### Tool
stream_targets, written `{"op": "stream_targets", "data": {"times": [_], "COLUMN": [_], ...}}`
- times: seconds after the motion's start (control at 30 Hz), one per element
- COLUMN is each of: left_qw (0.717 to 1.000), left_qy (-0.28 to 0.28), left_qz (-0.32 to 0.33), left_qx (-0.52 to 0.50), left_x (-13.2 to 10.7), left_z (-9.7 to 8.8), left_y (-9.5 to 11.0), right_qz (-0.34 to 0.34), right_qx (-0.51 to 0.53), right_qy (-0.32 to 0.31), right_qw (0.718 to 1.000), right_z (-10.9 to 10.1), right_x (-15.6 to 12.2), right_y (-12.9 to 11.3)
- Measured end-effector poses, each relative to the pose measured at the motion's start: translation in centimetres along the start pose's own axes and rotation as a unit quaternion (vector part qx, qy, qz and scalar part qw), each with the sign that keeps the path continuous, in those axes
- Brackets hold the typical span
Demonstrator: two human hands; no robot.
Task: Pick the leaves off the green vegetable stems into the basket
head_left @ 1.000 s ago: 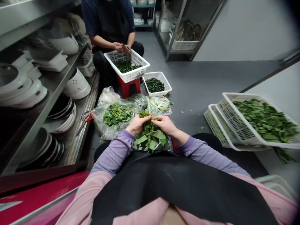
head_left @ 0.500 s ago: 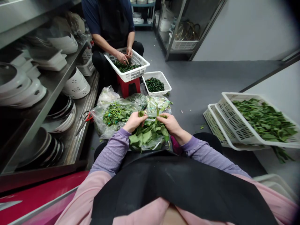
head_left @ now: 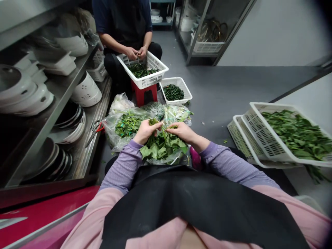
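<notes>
My left hand point(head_left: 146, 130) is closed around the stems of a bunch of leafy greens point(head_left: 162, 147), whose leaves hang down in front of my apron. Close beside it, my right hand point(head_left: 183, 131) pinches some stems from the same greens between thumb and fingers. Plastic wrapping shows under the leaves. Just past my hands lies an open plastic bag of leafy greens point(head_left: 127, 123), with a second clear bag of greens point(head_left: 176, 113) to its right. How many stems each hand grips I cannot tell.
A person opposite works over a white basket of green chillies point(head_left: 141, 71) on a red stool point(head_left: 145, 95). Another chilli basket point(head_left: 173, 92) stands on the floor. Stacked baskets at right hold picked leaves point(head_left: 295, 133). Scissors point(head_left: 93, 132) lie on the left shelf, among dishes.
My hands have come slightly closer together at the stems, and the upright sprig by my right hand is lowered. The other person's hands have risen from the chillies to the basket's rim.
</notes>
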State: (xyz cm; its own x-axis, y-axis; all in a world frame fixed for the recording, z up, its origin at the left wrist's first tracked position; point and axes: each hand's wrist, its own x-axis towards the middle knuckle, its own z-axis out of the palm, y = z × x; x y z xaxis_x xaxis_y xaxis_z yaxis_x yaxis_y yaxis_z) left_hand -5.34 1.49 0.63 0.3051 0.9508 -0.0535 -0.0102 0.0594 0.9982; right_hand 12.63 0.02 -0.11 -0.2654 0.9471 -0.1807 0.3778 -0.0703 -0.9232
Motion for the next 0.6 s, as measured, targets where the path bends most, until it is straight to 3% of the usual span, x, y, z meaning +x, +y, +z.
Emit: {"op": "stream_targets", "data": {"times": [0.1, 0.2, 0.3, 0.37, 0.43, 0.53, 0.6], "left_qw": [0.998, 0.997, 0.997, 0.994, 0.991, 0.989, 0.986], "left_qy": [0.051, 0.064, 0.071, 0.085, 0.091, 0.100, 0.119], "left_qz": [0.015, 0.014, -0.003, -0.019, -0.031, -0.031, -0.024], "left_qx": [0.039, 0.041, -0.014, -0.064, -0.096, -0.109, -0.111], "left_x": [-0.2, -0.7, -1.1, -1.1, -0.8, -0.4, -0.2], "left_z": [-2.6, -5.7, -7.8, -8.3, -8.1, -7.3, -6.7], "left_y": [0.6, 1.3, 1.9, 1.9, 1.8, 1.6, 1.5], "right_qz": [0.013, 0.028, -0.037, -0.048, -0.034, -0.044, -0.035], "right_qx": [0.040, 0.065, 0.043, 0.003, -0.037, -0.034, -0.009], "right_qy": [0.045, 0.140, 0.184, 0.159, 0.106, -0.052, -0.172], "right_qw": [0.998, 0.988, 0.981, 0.986, 0.993, 0.997, 0.984], "right_z": [-0.1, -0.1, 0.4, 1.0, 1.5, 1.7, 1.4], "right_x": [1.9, 6.0, 10.8, 12.7, 12.7, 9.5, 6.6], "right_y": [0.1, -0.1, -1.7, -3.0, -4.0, -4.0, -3.4]}}
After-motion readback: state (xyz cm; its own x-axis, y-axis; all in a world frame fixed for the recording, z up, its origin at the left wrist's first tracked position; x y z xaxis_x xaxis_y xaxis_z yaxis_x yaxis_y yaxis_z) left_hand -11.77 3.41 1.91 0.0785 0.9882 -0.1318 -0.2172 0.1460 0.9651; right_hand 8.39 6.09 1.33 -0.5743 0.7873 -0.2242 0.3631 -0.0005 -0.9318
